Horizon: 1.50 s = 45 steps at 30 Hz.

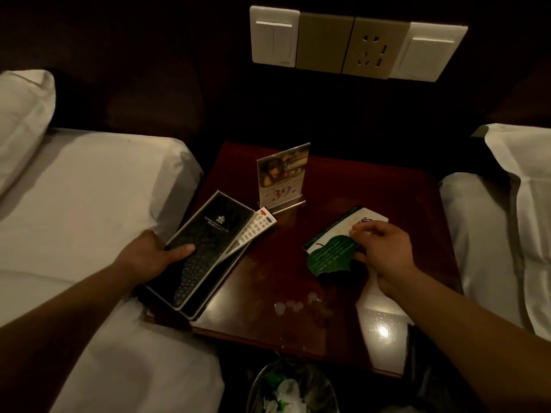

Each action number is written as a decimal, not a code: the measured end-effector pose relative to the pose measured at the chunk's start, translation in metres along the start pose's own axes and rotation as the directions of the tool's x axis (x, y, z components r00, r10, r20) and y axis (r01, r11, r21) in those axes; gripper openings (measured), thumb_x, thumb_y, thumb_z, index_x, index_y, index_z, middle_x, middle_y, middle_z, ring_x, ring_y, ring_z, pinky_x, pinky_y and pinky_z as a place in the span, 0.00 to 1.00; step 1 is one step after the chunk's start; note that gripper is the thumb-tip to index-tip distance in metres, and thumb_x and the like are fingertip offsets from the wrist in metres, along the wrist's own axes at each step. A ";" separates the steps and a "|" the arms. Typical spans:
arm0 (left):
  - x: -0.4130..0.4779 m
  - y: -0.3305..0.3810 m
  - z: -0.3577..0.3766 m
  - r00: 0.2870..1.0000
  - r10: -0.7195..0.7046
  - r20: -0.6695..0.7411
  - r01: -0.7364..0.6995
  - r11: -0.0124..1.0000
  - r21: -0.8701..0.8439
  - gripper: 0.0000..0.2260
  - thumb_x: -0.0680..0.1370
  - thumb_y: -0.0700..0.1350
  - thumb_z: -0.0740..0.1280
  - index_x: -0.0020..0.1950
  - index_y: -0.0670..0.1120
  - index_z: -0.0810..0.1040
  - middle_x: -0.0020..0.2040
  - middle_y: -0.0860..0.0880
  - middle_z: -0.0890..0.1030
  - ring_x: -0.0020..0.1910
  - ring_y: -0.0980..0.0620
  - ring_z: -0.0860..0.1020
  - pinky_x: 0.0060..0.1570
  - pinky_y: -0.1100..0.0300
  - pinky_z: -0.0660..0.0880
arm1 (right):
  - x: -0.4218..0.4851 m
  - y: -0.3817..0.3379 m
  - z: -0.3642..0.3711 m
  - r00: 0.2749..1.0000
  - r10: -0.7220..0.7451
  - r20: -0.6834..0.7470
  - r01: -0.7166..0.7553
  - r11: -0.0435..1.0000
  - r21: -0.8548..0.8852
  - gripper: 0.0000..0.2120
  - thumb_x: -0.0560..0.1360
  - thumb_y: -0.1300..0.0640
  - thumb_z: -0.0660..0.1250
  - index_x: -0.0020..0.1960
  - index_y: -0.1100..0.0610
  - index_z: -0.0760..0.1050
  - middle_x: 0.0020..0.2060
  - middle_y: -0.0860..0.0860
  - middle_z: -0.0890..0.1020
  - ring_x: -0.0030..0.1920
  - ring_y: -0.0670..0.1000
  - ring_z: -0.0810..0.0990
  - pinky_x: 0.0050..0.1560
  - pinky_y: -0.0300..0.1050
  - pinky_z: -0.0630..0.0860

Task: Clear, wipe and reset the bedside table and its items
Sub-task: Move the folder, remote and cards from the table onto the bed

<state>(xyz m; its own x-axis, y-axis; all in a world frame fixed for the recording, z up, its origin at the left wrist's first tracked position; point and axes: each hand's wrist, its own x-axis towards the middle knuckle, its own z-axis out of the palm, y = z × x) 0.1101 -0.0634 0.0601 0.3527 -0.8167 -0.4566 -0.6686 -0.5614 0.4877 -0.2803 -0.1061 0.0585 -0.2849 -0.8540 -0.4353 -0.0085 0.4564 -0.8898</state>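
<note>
On my far left a white pillow (21, 120) rests at the head of the left bed (89, 189). My left arm reaches forward across that bed's corner, and my left hand (152, 254) grips the near left edge of a black folder (205, 242). The thumb lies flat on the cover and the fingers are hidden beneath. The folder hangs over the left edge of the bedside table (298, 293), angled away toward the wall. A white remote (256, 228) lies along the folder's right side, partly tucked under the cover.

Behind these, an acrylic sign stand (281, 177) sits upright near the table's middle rear. A switch panel (351, 46) is on the wall above it. Pale damp spots (292, 307) show on the glossy wood nearer me, and a waste bin (292, 386) stands below the table's front edge.

My hands are well apart. My right arm comes in from the lower right, and my right hand (384, 251), fingers curled, pinches a white card (343, 228) on the table's right half. A green leaf card (331, 257) overlaps the card's near end, just beside my thumb. Beyond is the right bed (492, 234).
</note>
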 end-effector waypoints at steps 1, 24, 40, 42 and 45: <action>-0.001 0.002 -0.003 1.000 -0.014 0.013 0.014 1.000 0.012 0.23 0.67 0.63 0.76 0.35 0.43 0.78 0.33 0.46 0.82 0.34 0.48 0.81 0.32 0.58 0.71 | -0.002 -0.002 0.002 1.000 -0.007 0.004 0.007 1.000 -0.005 0.05 0.74 0.66 0.71 0.41 0.59 0.80 0.46 0.57 0.82 0.44 0.54 0.84 0.33 0.41 0.80; -0.127 -0.061 0.017 0.966 -0.257 0.027 0.180 0.595 -0.783 0.23 0.60 0.59 0.78 0.49 0.48 0.84 0.40 0.48 0.88 0.38 0.47 0.87 0.32 0.58 0.81 | -0.094 -0.036 0.062 0.913 -0.129 0.386 0.166 0.984 -0.063 0.23 0.77 0.70 0.63 0.57 0.42 0.78 0.51 0.43 0.83 0.49 0.45 0.84 0.40 0.39 0.82; -0.233 -0.199 -0.057 0.853 -0.509 -0.114 0.136 0.429 -0.893 0.16 0.68 0.56 0.76 0.50 0.48 0.84 0.40 0.49 0.88 0.38 0.47 0.87 0.36 0.54 0.82 | -0.217 -0.028 0.227 0.704 -0.035 0.709 0.189 0.972 -0.139 0.26 0.74 0.71 0.65 0.62 0.43 0.75 0.47 0.49 0.86 0.45 0.49 0.86 0.42 0.46 0.84; -0.248 -0.222 -0.061 0.819 -0.563 -0.109 0.138 0.379 -0.915 0.16 0.69 0.54 0.77 0.52 0.47 0.84 0.42 0.47 0.88 0.41 0.45 0.87 0.43 0.52 0.82 | -0.237 -0.023 0.244 0.674 -0.008 0.739 0.199 0.965 -0.172 0.27 0.74 0.70 0.65 0.61 0.40 0.76 0.46 0.49 0.87 0.44 0.50 0.86 0.42 0.49 0.84; -0.273 -0.258 -0.071 0.779 -0.617 -0.113 0.115 0.317 -0.942 0.15 0.70 0.51 0.77 0.52 0.45 0.84 0.42 0.46 0.88 0.41 0.45 0.87 0.44 0.53 0.81 | -0.274 -0.014 0.275 0.606 0.017 0.795 0.247 0.947 -0.208 0.28 0.75 0.68 0.66 0.58 0.35 0.75 0.42 0.46 0.86 0.42 0.49 0.87 0.41 0.50 0.84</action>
<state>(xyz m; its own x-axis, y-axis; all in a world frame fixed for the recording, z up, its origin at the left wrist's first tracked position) 0.2330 0.2946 0.1121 0.7610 -0.3047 -0.5727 0.4450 -0.3971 0.8027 0.0618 0.0525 0.1523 0.5893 -0.7088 -0.3878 -0.2774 0.2733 -0.9211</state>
